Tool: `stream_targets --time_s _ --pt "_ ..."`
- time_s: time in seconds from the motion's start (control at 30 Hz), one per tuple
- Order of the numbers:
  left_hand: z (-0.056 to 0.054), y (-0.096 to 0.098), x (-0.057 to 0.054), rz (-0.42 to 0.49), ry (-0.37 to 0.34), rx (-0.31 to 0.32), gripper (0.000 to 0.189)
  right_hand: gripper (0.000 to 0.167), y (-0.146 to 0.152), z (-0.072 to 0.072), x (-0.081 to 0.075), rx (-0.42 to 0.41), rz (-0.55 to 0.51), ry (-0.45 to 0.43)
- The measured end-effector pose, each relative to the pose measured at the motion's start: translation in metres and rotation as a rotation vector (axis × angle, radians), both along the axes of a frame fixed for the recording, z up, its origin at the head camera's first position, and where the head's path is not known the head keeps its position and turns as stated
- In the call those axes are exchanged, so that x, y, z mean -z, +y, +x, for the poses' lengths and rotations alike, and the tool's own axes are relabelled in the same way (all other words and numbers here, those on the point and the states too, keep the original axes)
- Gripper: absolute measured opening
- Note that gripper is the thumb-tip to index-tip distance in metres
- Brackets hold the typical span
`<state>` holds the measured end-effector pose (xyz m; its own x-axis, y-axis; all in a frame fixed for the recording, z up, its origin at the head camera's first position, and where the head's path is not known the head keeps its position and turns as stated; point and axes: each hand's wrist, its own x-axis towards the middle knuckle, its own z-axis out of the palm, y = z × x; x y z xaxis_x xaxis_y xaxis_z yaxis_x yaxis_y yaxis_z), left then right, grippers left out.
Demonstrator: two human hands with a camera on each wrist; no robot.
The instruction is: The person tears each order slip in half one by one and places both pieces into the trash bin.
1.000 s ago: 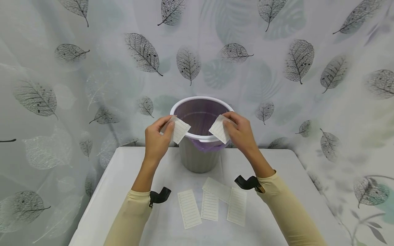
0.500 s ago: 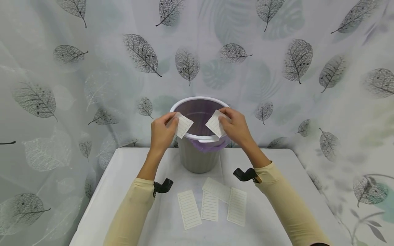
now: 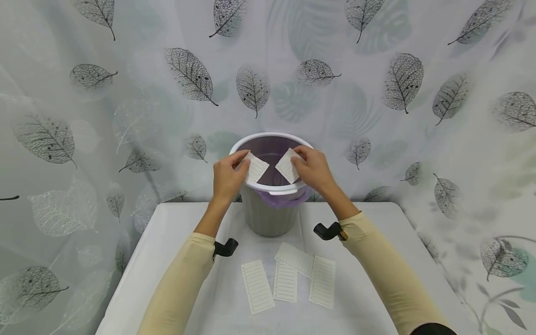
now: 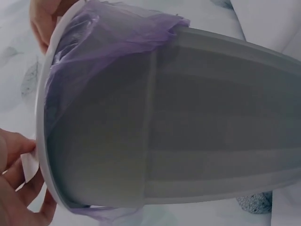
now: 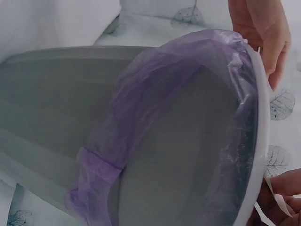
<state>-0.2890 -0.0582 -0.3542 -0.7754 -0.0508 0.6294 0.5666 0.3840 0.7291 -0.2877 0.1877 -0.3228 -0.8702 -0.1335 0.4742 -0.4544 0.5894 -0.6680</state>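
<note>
Over the mouth of a grey bin, my left hand pinches a small piece of white lined paper between thumb and fingers. My right hand pinches a similar paper piece. A narrow gap separates the two pieces, and both tilt toward the middle. A purple bag lines the bin and folds out under its white rim. In the left wrist view, the left fingers are close beside the rim with a bit of paper showing. The right wrist view has the right fingers there too.
Several lined paper strips lie on the white-covered table in front of the bin: one strip apart at the left, others overlapping, such as the right strip. A leaf-print curtain hangs behind.
Both hands have moved inward and slightly forward, from the bin's sides to over its opening. The two paper pieces are closer together, still held. The strips on the table stay put.
</note>
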Motion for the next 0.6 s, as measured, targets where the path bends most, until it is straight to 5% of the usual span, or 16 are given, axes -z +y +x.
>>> stream_targets --time_s 0.6 --pt "-0.005 0.015 0.007 -0.263 0.087 -0.002 0.012 0.018 -0.004 -0.004 0.012 -0.03 0.185 0.021"
